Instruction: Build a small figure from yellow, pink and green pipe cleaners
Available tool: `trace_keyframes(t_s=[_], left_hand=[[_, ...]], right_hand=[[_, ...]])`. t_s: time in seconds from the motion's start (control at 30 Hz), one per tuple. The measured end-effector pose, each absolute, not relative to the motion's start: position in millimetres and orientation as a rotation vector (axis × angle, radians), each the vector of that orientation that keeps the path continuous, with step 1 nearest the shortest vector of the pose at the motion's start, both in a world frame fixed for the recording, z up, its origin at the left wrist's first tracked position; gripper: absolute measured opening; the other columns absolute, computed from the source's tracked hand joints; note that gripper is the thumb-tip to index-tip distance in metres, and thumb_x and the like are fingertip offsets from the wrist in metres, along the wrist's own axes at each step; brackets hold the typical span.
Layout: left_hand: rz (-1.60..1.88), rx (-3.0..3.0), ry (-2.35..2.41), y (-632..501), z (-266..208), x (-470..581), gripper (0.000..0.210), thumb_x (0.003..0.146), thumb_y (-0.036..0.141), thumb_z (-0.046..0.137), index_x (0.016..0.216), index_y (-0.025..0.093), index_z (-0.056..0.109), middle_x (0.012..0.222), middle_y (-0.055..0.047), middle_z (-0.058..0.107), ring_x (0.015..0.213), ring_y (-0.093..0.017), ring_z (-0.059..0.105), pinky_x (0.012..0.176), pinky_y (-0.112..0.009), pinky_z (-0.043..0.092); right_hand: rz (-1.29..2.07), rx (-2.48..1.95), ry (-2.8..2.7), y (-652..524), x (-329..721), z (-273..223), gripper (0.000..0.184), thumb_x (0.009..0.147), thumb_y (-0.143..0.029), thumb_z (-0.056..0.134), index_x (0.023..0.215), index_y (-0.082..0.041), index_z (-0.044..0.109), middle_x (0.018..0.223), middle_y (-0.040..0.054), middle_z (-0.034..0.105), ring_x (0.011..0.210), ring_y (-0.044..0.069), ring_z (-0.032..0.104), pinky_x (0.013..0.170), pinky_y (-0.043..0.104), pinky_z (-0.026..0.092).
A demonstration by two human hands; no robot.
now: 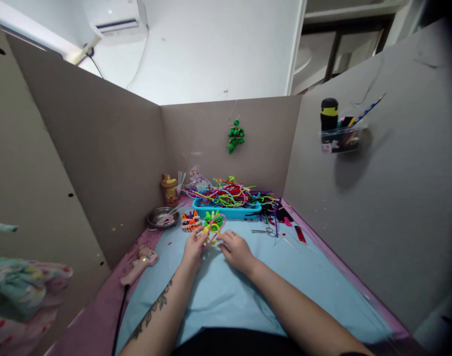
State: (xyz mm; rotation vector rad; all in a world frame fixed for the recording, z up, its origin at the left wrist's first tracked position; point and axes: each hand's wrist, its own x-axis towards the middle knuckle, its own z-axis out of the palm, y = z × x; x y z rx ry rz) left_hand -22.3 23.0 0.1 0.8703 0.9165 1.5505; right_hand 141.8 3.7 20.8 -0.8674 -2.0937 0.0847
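My left hand [195, 245] is closed, its thumb and fingers pinching a pink pipe cleaner [223, 217] that is bent into a long loop. Close by on the right, my right hand [237, 252] has its thumb and forefinger apart, the fingertips near the loop and a yellow fuzzy piece [215, 242]. Whether those fingertips touch either one, I cannot tell. Just beyond my hands is a green pipe-cleaner animal head [212, 218], partly covered by the loop. To its left sits an orange and white pipe-cleaner head [191, 222].
Behind lies a blue tray [226, 213] heaped with colourful pipe cleaners [229, 193]. Scissors [265, 231] and a red strip [300, 234] are at right. A metal bowl [162, 217] and a pink corded tool [140, 267] stand left. Grey panels [229, 163] enclose three sides.
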Motion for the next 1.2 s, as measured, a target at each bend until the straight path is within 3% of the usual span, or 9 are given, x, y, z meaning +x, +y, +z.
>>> trace_keyframes(t_s=[0.1, 0.23, 0.37, 0.53, 0.67, 0.77, 0.83, 0.97, 1.2], left_hand=[[1.512, 0.804, 0.895, 22, 0, -20, 0.057, 0.056, 0.03, 0.078, 0.104, 0.014, 0.054, 0.074, -0.004, 0.068, 0.061, -0.013, 0.062, 0.057, -0.021, 0.045], [1.441, 0.75, 0.881, 20, 3, -15, 0.052, 0.056, 0.028, 0.078, 0.101, 0.016, 0.055, 0.075, -0.004, 0.067, 0.057, -0.012, 0.061, 0.048, -0.019, 0.043], [1.428, 0.781, 0.878, 17, 5, -11, 0.055, 0.055, 0.03, 0.078, 0.102, 0.015, 0.053, 0.063, 0.001, 0.064, 0.045, -0.008, 0.054, 0.038, -0.016, 0.035], [1.452, 0.75, 0.87, 18, 7, -12, 0.059, 0.053, 0.029, 0.079, 0.104, 0.016, 0.051, 0.068, -0.001, 0.067, 0.051, -0.01, 0.058, 0.046, -0.018, 0.041], [1.497, 0.74, 0.861, 19, 8, -15, 0.056, 0.053, 0.028, 0.078, 0.101, 0.015, 0.054, 0.069, -0.001, 0.067, 0.046, -0.007, 0.054, 0.043, -0.017, 0.037], [1.524, 0.754, 0.88, 17, 10, -16, 0.054, 0.055, 0.028, 0.078, 0.101, 0.014, 0.055, 0.07, -0.003, 0.068, 0.05, -0.01, 0.057, 0.046, -0.019, 0.04], [1.524, 0.803, 0.901, 15, 11, -15, 0.052, 0.055, 0.029, 0.077, 0.1, 0.014, 0.056, 0.071, -0.003, 0.068, 0.055, -0.012, 0.06, 0.05, -0.021, 0.042], [1.466, 0.951, 0.963, 10, 13, -10, 0.05, 0.055, 0.032, 0.077, 0.097, 0.014, 0.058, 0.064, -0.001, 0.066, 0.054, -0.012, 0.059, 0.052, -0.021, 0.041], [1.444, 1.149, 0.904, 7, 12, -6, 0.044, 0.058, 0.033, 0.076, 0.093, 0.014, 0.058, 0.07, -0.003, 0.067, 0.064, -0.014, 0.062, 0.062, -0.024, 0.044]], right_hand=[[-0.216, -0.931, -2.238, -6, 122, 19, 0.026, 0.079, -0.015, 0.052, 0.103, -0.023, 0.058, 0.092, 0.0065, 0.055, 0.083, 0.019, 0.05, 0.069, 0.028, 0.041], [-0.435, -0.954, -2.207, -1, 110, 18, 0.013, 0.085, -0.019, 0.048, 0.089, -0.021, 0.06, 0.082, 0.0059, 0.057, 0.076, 0.018, 0.048, 0.064, 0.027, 0.037], [-0.476, -0.681, -2.212, -2, 111, 19, 0.017, 0.086, -0.017, 0.046, 0.076, -0.019, 0.059, 0.07, 0.0037, 0.058, 0.07, 0.015, 0.05, 0.062, 0.027, 0.036], [-0.463, 0.007, -2.333, -34, 112, 32, 0.013, 0.084, -0.016, 0.048, 0.084, -0.022, 0.059, 0.07, -0.0001, 0.062, 0.067, 0.012, 0.055, 0.058, 0.025, 0.038], [-0.34, 0.136, -2.329, -54, 119, 43, 0.013, 0.084, -0.021, 0.048, 0.092, -0.022, 0.059, 0.07, 0.0005, 0.063, 0.065, 0.012, 0.057, 0.058, 0.025, 0.043], [-0.153, -0.046, -2.141, -46, 129, 46, 0.033, 0.083, -0.014, 0.044, 0.115, -0.02, 0.048, 0.085, 0.005, 0.065, 0.079, 0.015, 0.059, 0.069, 0.028, 0.046], [-0.001, -0.394, -1.918, -30, 136, 46, 0.035, 0.083, -0.014, 0.043, 0.118, -0.02, 0.046, 0.093, 0.0071, 0.064, 0.087, 0.017, 0.058, 0.075, 0.031, 0.046], [0.05, -0.774, -1.822, 3, 144, 41, 0.019, 0.084, -0.021, 0.047, 0.097, -0.021, 0.06, 0.091, 0.0069, 0.061, 0.09, 0.02, 0.053, 0.081, 0.036, 0.043], [0.17, -0.927, -1.832, 16, 141, 28, 0.008, 0.078, -0.022, 0.057, 0.078, -0.021, 0.066, 0.092, 0.0061, 0.056, 0.093, 0.021, 0.049, 0.083, 0.036, 0.039]])
